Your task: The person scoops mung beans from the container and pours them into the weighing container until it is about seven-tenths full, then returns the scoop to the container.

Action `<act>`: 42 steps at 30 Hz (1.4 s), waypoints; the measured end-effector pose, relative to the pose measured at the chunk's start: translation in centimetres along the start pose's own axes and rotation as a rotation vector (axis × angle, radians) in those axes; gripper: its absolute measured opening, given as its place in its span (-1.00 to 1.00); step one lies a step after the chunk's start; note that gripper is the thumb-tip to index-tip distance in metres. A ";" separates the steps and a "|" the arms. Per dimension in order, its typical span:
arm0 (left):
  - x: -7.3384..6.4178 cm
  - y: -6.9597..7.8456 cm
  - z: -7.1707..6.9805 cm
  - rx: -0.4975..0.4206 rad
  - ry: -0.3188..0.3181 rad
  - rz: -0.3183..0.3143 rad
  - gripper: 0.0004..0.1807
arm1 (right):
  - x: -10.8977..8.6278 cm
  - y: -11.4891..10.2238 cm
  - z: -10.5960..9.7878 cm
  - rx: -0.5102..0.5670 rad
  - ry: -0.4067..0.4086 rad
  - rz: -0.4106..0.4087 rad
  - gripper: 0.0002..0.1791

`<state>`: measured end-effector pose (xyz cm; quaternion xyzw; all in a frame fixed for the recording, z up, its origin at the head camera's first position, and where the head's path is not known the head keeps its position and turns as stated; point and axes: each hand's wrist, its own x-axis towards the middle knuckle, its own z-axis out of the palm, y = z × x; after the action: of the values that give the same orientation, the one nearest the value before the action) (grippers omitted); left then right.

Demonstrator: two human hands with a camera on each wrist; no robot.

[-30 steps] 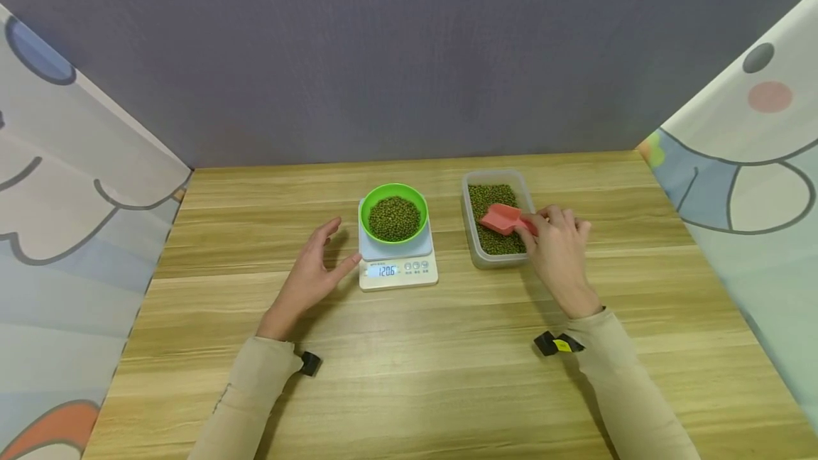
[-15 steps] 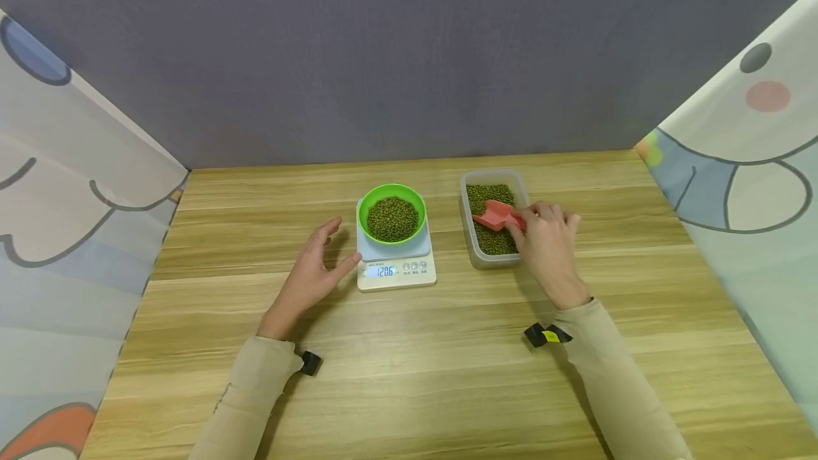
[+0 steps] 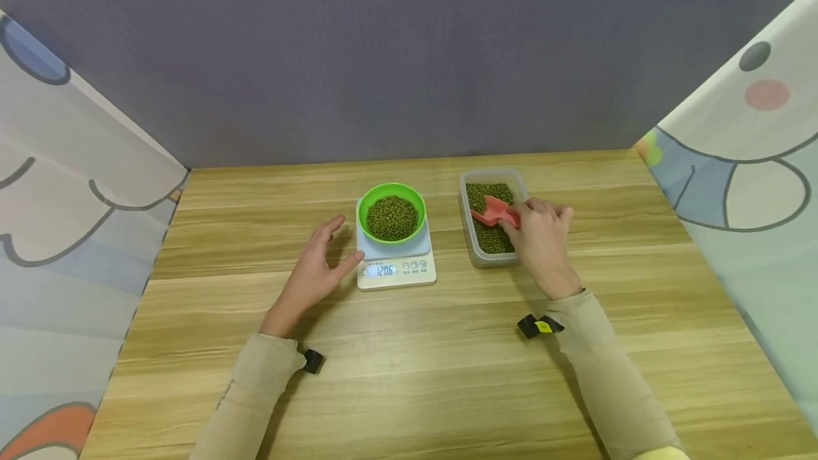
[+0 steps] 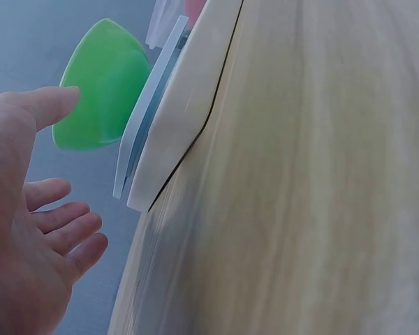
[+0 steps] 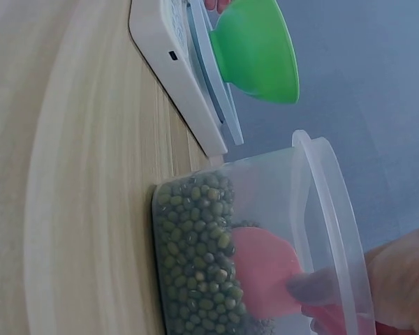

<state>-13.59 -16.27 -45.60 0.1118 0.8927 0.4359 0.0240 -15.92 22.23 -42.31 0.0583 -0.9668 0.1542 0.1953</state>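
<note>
My right hand (image 3: 543, 243) pinches the handle of a pink scoop (image 3: 495, 211). The scoop's blade sits among mung beans (image 5: 195, 258) inside a clear plastic container (image 5: 328, 188). To the left, a green bowl (image 3: 394, 192) part-filled with mung beans stands on a white kitchen scale (image 3: 409, 277), whose display reads 120.6. My left hand (image 3: 314, 268) lies beside the scale's left edge, its fingers spread and relaxed with nothing in them. In the left wrist view the thumb overlaps the green bowl (image 4: 105, 91).
All of it stands on a wood-grain table (image 3: 409, 375). A grey wall panel (image 3: 409, 55) rises at the table's back edge, and cartoon-printed sheets (image 3: 70, 247) flank both sides. The container is a short way right of the scale.
My right hand has moved left and slightly away from me, taking the scoop further left in the container, its blade now lower in the beans. The left hand has barely shifted; the display is unchanged.
</note>
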 end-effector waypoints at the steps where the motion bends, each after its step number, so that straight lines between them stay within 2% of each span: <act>1: 0.0 0.0 0.0 -0.001 -0.001 0.000 -0.10 | 0.0 0.0 0.1 -0.001 0.000 0.001 -0.70; 19: -0.1 0.0 0.1 -0.013 0.008 0.005 -0.11 | -0.5 0.0 0.2 0.125 0.057 0.068 -0.71; 27: -0.1 -0.1 0.2 -0.015 0.007 0.008 -0.11 | -1.1 0.2 0.4 0.181 0.120 0.067 -0.68; 42: -0.1 -0.1 0.2 -0.015 0.014 0.003 -0.11 | -1.9 0.4 0.3 0.214 0.203 0.052 -0.67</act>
<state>-13.44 -16.22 -45.81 0.1100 0.8893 0.4435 0.0182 -14.38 22.62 -43.40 0.0379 -0.9213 0.2665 0.2805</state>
